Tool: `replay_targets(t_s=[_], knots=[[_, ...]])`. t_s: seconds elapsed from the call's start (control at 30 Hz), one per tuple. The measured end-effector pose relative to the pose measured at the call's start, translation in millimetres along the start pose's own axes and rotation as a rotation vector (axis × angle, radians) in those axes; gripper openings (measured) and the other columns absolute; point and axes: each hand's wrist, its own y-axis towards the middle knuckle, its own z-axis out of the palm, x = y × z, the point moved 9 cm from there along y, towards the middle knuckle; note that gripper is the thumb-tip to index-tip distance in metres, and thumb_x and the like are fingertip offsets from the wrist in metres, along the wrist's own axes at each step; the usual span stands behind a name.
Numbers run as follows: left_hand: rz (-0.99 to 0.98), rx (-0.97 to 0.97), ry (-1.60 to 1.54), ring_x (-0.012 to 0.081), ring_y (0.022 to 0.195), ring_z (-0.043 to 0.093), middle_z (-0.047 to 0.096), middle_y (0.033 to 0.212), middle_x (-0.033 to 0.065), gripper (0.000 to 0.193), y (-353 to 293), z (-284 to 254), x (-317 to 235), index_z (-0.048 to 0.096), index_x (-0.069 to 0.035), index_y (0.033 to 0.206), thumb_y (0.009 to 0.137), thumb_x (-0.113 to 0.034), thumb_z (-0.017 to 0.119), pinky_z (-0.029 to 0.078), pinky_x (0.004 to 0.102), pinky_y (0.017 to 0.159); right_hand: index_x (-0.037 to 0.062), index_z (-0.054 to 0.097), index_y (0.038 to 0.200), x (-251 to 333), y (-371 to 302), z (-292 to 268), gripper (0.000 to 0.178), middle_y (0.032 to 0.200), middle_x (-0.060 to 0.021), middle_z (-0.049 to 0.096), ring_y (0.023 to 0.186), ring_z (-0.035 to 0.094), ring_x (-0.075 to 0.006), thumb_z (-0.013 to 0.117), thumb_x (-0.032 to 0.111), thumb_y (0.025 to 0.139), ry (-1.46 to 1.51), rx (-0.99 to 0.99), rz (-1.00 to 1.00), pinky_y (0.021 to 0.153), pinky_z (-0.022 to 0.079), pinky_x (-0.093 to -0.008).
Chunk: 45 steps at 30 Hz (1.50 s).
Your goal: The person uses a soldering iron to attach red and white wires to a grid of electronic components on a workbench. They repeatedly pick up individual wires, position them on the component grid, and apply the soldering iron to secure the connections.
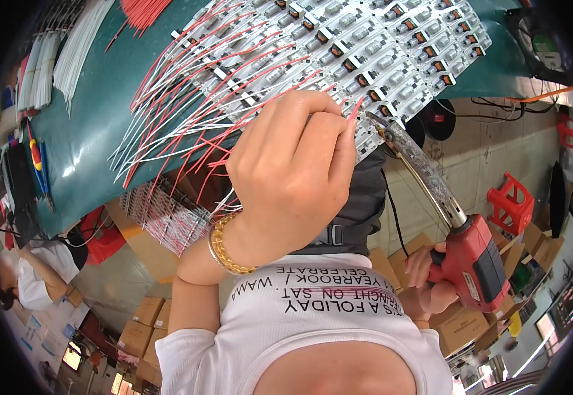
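Left fingers (pixel 340 148) pinch a red wire (pixel 355 108), right fingers (pixel 419 264) curl round the soldering gun (pixel 461 253); leftward the board (pixel 392 62) is wired, seemingly done, while its rightward rows look unwired!

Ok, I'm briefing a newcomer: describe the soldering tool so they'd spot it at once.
Find the green table and, on it, the big panel of circuit boards. Below and right of the panel, the right hand holds a soldering gun, tip toward the panel's edge. Its long, stained metal barrel and red-and-black body set it apart from the red stool nearby.
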Motion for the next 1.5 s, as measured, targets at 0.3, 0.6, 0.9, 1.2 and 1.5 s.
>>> replay_targets(t_s=[0.3, 0.6, 0.9, 1.2, 1.5], knots=[[-0.007, 0.024, 0.022, 0.0174, 0.060, 0.055, 0.058, 0.075, 0.0070, 0.012, -3, 1, 1, 0.059, -0.001, 0.070, 0.065, 0.005, 0.067, 0.043, 0.0256, 0.051, -0.0007, 0.046, 0.105, 0, 6, 8, 0.065, 0.047, 0.0010, 0.044, 0.039, 0.041, -0.0117, 0.059, 0.056, 0.076, -0.079, 0.113, 0.002, 0.044, 0.036, -0.0260], [0.017, -0.010, 0.024, 0.0190, 0.059, 0.054, 0.056, 0.074, 0.0045, 0.013, 0, -2, 0, 0.056, -0.004, 0.068, 0.064, 0.001, 0.068, 0.042, 0.0274, 0.050, -0.0010, 0.046, 0.107, 2, 2, 5, 0.067, 0.047, 0.0011, 0.043, 0.039, 0.040, -0.0112, 0.056, 0.058, 0.076, -0.093, 0.020, 0.016, 0.044, 0.035, -0.0257], [0.006, 0.016, 0.034, 0.0188, 0.061, 0.055, 0.057, 0.074, 0.0057, 0.012, -1, -1, 1, 0.058, -0.003, 0.069, 0.064, 0.002, 0.068, 0.043, 0.0269, 0.051, -0.0021, 0.045, 0.107, 0, 2, 3, 0.067, 0.046, 0.0006, 0.043, 0.038, 0.042, -0.0112, 0.059, 0.056, 0.076, -0.072, 0.022, -0.030, 0.042, 0.036, -0.0255], [-0.008, 0.026, 0.040, 0.0183, 0.063, 0.057, 0.059, 0.076, 0.0072, 0.011, -1, -2, 0, 0.060, -0.002, 0.070, 0.065, 0.003, 0.069, 0.043, 0.0261, 0.052, -0.0045, 0.043, 0.116, 0, 5, 9, 0.074, 0.045, 0.0013, 0.043, 0.038, 0.042, -0.0110, 0.057, 0.057, 0.077, -0.009, 0.180, -0.071, 0.042, 0.036, -0.0251], [-0.004, 0.098, 0.064, 0.0147, 0.063, 0.052, 0.058, 0.067, 0.0010, 0.013, 3, -24, -14, 0.065, -0.006, 0.073, 0.064, 0.001, 0.071, 0.033, 0.0273, 0.070, -0.0042, 0.037, 0.121, -1, 0, -7, 0.079, 0.045, 0.0013, 0.041, 0.037, 0.039, -0.0109, 0.051, 0.061, 0.079, -0.021, 0.114, -0.022, 0.042, 0.036, -0.0249]])
